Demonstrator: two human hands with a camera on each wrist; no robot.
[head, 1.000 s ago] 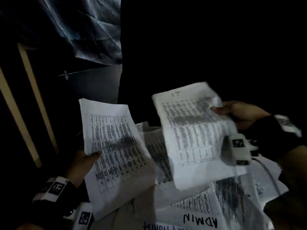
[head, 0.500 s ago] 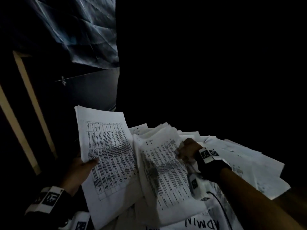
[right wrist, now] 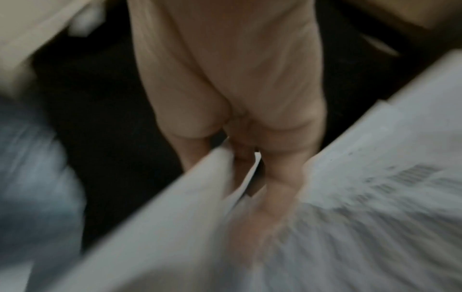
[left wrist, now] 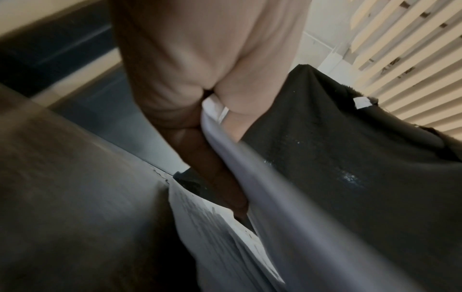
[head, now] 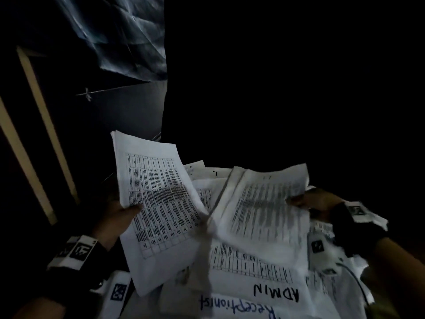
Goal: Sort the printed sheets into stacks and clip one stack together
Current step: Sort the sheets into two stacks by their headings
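Above the paper pile [head: 257, 275], the left hand [head: 115, 217] pinches one printed sheet [head: 158, 203]; right of it, the right hand [head: 317, 203] pinches a blurred second sheet [head: 262, 208].

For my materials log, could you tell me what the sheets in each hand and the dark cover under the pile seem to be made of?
Left-hand sheets: thin white matte office paper, judging by the printed table and the sagging, curling lower edge. Right-hand sheet: the same paper, bowed and blurred. Dark cover: apparently coarse black woven cloth, with a frayed edge and a speckled weave.
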